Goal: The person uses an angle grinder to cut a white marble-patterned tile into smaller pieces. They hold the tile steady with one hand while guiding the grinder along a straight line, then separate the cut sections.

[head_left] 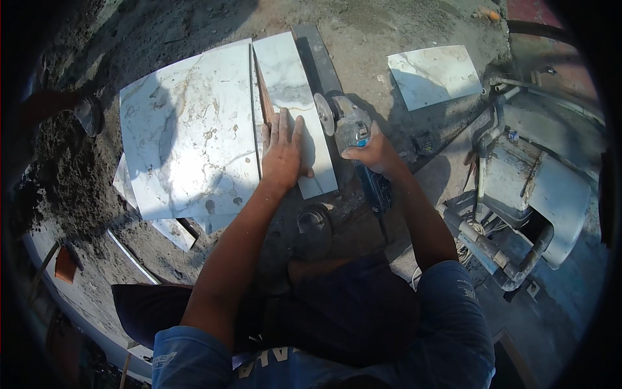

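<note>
My right hand [376, 154] is wrapped round an angle grinder [374, 188] with a blue and dark body. Its thin cutting disc [324, 114] stands at the right edge of a narrow marble-look tile strip [317, 162]; whether it touches is not clear. Fingers spread, my left hand [283, 152] lies flat on that strip, its fingertips pointing away from me. Left of the hand is a large white marbled tile [194, 129], spotted with dirt. A narrow gap separates the two pieces, and a brown edge shows in it.
A smaller marbled offcut [435, 76] lies on the dirt at the far right. Beside it stand pipes and a grey wheelbarrow-like tub [512, 175]. Dark loose soil [71, 175] covers the left side, where another person's foot [89, 115] shows. Tile scraps [173, 233] poke from beneath the large tile.
</note>
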`<state>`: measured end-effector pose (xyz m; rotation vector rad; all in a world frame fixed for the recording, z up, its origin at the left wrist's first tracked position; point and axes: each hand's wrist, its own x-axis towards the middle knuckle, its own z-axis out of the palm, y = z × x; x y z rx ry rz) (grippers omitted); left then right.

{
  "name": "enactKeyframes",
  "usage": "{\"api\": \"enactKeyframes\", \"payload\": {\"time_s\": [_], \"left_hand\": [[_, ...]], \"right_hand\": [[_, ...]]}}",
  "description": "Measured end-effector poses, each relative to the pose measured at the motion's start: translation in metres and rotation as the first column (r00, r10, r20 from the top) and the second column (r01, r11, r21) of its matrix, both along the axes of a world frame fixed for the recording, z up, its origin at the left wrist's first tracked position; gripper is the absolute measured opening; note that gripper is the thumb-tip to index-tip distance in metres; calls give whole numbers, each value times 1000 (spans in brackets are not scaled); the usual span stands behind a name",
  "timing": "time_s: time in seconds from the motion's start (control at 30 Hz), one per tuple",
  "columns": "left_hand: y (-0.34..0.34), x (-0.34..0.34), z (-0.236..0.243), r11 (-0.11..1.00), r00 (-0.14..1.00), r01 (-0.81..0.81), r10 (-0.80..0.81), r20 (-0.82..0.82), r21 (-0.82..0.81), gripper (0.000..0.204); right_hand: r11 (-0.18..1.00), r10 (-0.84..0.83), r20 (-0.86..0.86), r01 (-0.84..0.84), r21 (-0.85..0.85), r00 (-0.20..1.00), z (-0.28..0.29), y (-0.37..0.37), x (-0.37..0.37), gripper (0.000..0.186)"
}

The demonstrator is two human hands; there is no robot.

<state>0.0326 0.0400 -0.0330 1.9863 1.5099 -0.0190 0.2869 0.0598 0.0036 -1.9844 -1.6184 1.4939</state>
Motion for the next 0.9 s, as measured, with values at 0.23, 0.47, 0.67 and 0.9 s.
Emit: {"api": "enactKeyframes", "payload": {"time_s": [0.23, 0.47, 0.67, 0.9], "left_hand": [[0, 1, 1, 1000, 1000, 0, 0, -8, -10, 139], [0, 1, -2, 1000, 1000, -13, 13, 13, 0, 140], [0, 2, -6, 1000, 993, 23, -23, -119, -6, 148], [-1, 1, -7, 1000, 995, 23, -24, -97, -14, 148]], "right_hand": [[998, 58, 123, -54, -30, 991, -10, 15, 1, 109], [998, 41, 204, -28, -62, 978, -6, 28, -7, 98], [996, 77, 306, -59, -68, 949, -8, 37, -13, 106], [999, 47, 231, -41, -31, 972, -15, 49, -11, 104]]}}
